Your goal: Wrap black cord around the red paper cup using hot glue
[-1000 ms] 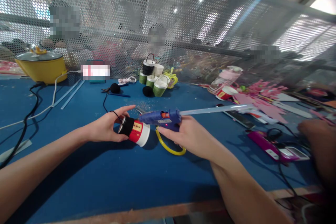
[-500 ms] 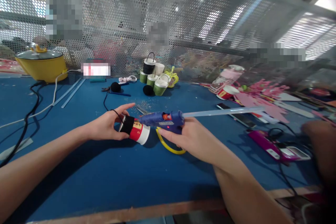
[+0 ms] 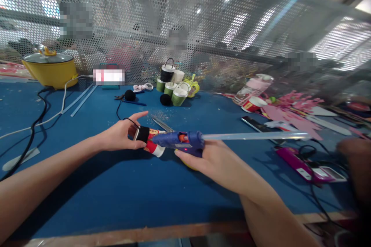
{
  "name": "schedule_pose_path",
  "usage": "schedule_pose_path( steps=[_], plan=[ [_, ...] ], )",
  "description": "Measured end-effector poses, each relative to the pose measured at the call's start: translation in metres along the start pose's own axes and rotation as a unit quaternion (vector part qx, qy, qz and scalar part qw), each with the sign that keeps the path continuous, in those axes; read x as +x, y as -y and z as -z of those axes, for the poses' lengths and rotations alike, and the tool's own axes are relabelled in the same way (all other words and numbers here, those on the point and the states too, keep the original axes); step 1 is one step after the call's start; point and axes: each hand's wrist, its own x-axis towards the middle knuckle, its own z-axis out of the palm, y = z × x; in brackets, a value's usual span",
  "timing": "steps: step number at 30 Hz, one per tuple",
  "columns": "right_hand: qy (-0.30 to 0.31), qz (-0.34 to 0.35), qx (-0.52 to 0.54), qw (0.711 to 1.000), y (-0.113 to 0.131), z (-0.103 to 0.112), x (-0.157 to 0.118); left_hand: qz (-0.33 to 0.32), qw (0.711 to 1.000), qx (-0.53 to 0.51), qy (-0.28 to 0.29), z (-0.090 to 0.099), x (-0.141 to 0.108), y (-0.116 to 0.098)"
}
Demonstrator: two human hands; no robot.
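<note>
My left hand grips a red and white paper cup on its side, with a black band around the end nearest the palm. A thin black cord runs from that hand back to a black ball. My right hand is closed round a blue glue gun, with a long clear glue stick jutting from its rear. The gun's nozzle is at the cup beside the black band; whether it touches I cannot tell. Scissors lie behind the gun, their yellow handle mostly hidden.
Small green, white and black cups cluster at the back with another black ball. A yellow pot stands back left. On the right lie a phone, a purple power strip, pink cutouts and a red cup.
The glue gun's rear end and glue stick have dropped, so the gun lies more level and covers more of the cup. The scissors' handle is now more hidden. The view has shifted slightly.
</note>
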Motion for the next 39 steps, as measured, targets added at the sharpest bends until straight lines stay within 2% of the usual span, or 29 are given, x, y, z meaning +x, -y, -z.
schedule_pose_path(
  steps=[2, 8, 12, 22, 29, 34, 36, 39],
  plan=[
    [0.002, 0.010, 0.006, 1.000, 0.001, 0.000, 0.000, 0.006, 1.000, -0.006, 0.001, 0.000, 0.000, -0.002],
    [-0.008, -0.020, -0.008, 1.000, -0.001, 0.000, 0.001, -0.002, 1.000, -0.003, 0.002, 0.001, 0.000, -0.001],
    [0.009, -0.018, -0.002, 1.000, -0.002, 0.001, 0.001, -0.004, 1.000, 0.003, 0.005, 0.001, -0.001, 0.001],
    [-0.049, -0.003, 0.009, 0.999, -0.005, 0.004, 0.013, -0.055, 0.998, 0.022, 0.026, 0.000, -0.003, -0.001],
    [-0.050, -0.043, 0.025, 0.997, -0.005, 0.004, 0.016, -0.058, 0.996, 0.049, 0.041, 0.000, -0.004, -0.005],
    [-0.002, -0.105, 0.125, 0.987, -0.008, 0.006, 0.023, -0.063, 0.997, 0.047, 0.024, 0.001, -0.003, -0.001],
    [-0.037, -0.107, 0.147, 0.983, -0.018, 0.006, 0.032, -0.055, 0.997, 0.050, 0.016, 0.001, -0.002, 0.001],
    [-0.146, -0.125, 0.113, 0.975, -0.041, 0.002, 0.053, -0.038, 0.997, 0.067, 0.009, 0.002, -0.003, 0.000]
  ],
)
